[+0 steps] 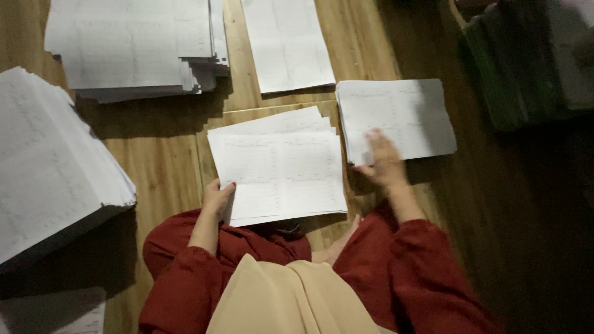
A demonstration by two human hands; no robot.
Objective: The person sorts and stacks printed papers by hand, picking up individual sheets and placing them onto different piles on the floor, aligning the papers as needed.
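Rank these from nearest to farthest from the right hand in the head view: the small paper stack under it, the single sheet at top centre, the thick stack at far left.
1. Small paper stack, under the right hand.
2. Single sheet, up and left.
3. Thick stack, far left.

left hand (216, 196) grips the near left edge of a small stack of printed sheets (281, 173) lying on the wooden floor (161, 161). right hand (383, 162) rests flat, fingers spread, on a second stack (408, 111) just right of the first. taller paper piles (133, 43) lie beyond and left of the left hand. red sleeves (427, 272) visible.
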